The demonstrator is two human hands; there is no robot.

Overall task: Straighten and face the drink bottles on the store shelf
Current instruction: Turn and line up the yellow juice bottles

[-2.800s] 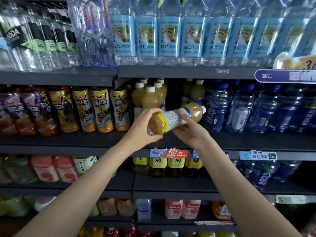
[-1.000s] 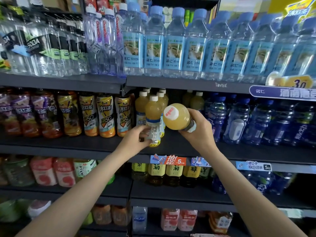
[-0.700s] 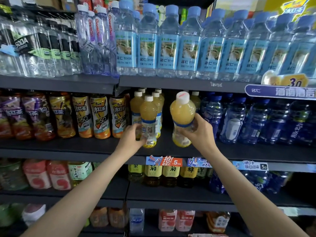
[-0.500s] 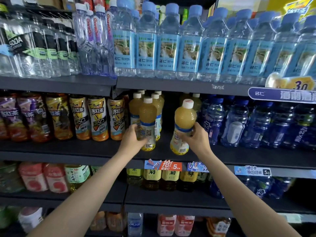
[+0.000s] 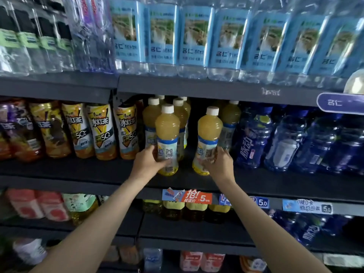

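Note:
Two yellow juice bottles with white caps stand upright at the front of the dark middle shelf (image 5: 275, 184). My left hand (image 5: 146, 161) grips the lower label of the left juice bottle (image 5: 167, 134). My right hand (image 5: 218, 164) grips the lower part of the right juice bottle (image 5: 209, 134). Both labels show a QR code toward me. More bottles of the same juice (image 5: 178, 115) stand in rows behind them, partly hidden.
Iced-tea bottles (image 5: 100, 133) stand left of the juice, dark blue drink bottles (image 5: 254, 136) to the right. Water bottles with light blue labels (image 5: 197, 40) fill the shelf above. Price tags (image 5: 187, 197) hang on the shelf edge; more drinks sit on lower shelves.
The right hand turned the juice bottle from lying sideways to upright and set it down on the shelf beside the left bottle. The left hand moved onto the left bottle and keeps hold.

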